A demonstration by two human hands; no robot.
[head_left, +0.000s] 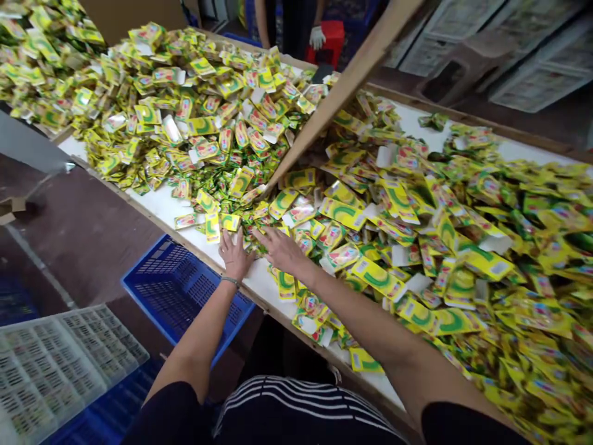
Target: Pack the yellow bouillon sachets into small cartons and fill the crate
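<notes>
Both of my hands rest at the near edge of a white table (162, 209) heaped with yellow and green packets (343, 213). My left hand (235, 254), with a thin band at its wrist, has its fingers apart and touches a small yellow box (230, 222). Just right of it, my right hand (280, 248) reaches over small green sachets, its fingers spread and pointing left. Neither hand visibly grips a packet. The fingertips of my right hand partly cover the sachets beneath them.
A wooden bar (319, 117) slants up across the table. Below the near edge sits a blue crate (185, 296), with white crates (69, 358) at the lower left. Across the table, a person's gloved hand (317, 38) is beside a red stool (332, 40).
</notes>
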